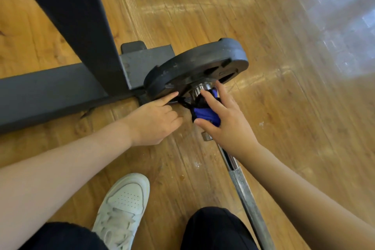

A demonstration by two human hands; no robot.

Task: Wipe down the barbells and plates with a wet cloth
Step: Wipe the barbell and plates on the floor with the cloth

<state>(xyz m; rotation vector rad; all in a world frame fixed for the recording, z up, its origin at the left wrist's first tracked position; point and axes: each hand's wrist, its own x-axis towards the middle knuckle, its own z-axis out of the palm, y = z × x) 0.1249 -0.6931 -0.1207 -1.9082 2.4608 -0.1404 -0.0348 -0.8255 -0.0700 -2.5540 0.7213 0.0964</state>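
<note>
One scuffed black plate (199, 63) sits on one steel bar (246, 195); the right hand (227, 122) pinches a bunched blue cloth (206, 115) around the bar just below the plate, while the left hand (154, 122), forefinger straight, touches the plate's rim beside it.

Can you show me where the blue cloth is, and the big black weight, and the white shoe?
blue cloth (206, 114): head view, on the blue fold under the right hand's fingers.
weight plate (203, 58): head view, on its black outer rim.
white shoe (125, 197): head view, on the toe.
</note>
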